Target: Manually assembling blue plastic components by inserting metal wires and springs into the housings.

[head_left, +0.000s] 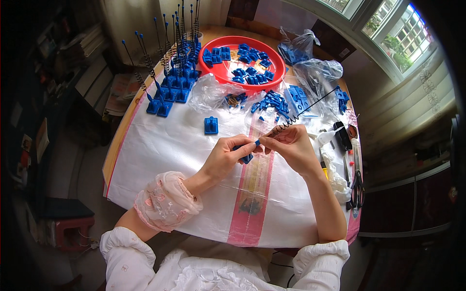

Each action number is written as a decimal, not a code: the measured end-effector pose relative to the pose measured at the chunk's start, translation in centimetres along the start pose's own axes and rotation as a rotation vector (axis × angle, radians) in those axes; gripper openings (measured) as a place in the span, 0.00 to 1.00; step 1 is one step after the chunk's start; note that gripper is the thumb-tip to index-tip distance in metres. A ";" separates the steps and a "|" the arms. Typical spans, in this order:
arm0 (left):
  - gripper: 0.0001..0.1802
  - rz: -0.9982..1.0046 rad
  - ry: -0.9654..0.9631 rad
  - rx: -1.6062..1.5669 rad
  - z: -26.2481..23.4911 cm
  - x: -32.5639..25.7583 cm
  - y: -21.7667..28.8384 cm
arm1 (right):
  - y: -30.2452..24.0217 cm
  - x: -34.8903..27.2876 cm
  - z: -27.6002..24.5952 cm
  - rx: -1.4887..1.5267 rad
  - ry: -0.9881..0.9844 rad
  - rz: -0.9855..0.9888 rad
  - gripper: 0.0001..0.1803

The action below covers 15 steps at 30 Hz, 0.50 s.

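My left hand (224,156) is closed around a blue plastic piece (247,159), mostly hidden by the fingers, with its narrow tip showing at the thumb. My right hand (290,145) pinches the lower end of a black coiled spring wire (280,129). Its straight upper part runs up to the right, toward the plastic bags. Both hands meet over the middle of the table, where wire and blue tip are close together; I cannot tell whether they are joined. A single blue plastic base (211,125) lies just beyond my left hand.
Several blue bases with upright springs (171,89) stand at the back left. A red basin (208,71) holds blue pieces. Small blue parts (273,103) and clear plastic bags (209,94) lie before it. Scissors (357,190), a white bottle (325,137) and crumpled tissue (339,186) line the right edge.
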<state>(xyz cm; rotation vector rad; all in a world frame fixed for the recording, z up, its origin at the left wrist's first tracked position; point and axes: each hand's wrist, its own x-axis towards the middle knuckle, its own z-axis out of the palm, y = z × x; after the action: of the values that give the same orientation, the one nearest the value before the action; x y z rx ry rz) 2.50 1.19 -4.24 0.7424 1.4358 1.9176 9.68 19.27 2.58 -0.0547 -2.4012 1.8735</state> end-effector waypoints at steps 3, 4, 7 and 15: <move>0.13 0.004 -0.005 0.022 -0.2 0.0 0.0 | -0.1 0.0 0.0 -0.003 -0.002 -0.006 0.07; 0.12 0.003 -0.004 0.032 -0.2 0.0 0.0 | -0.1 0.0 0.0 -0.004 -0.004 -0.008 0.07; 0.12 0.002 -0.002 0.042 -0.2 0.0 0.1 | 0.0 -0.1 0.0 0.007 -0.010 -0.014 0.07; 0.13 0.002 -0.019 0.011 -0.2 0.0 0.0 | -0.4 -0.1 0.0 0.001 -0.013 -0.006 0.07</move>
<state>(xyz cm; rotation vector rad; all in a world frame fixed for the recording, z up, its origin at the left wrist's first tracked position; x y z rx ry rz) 2.29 1.08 -4.30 0.7659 1.4359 1.9002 9.79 19.12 2.95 -0.0354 -2.4061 1.8786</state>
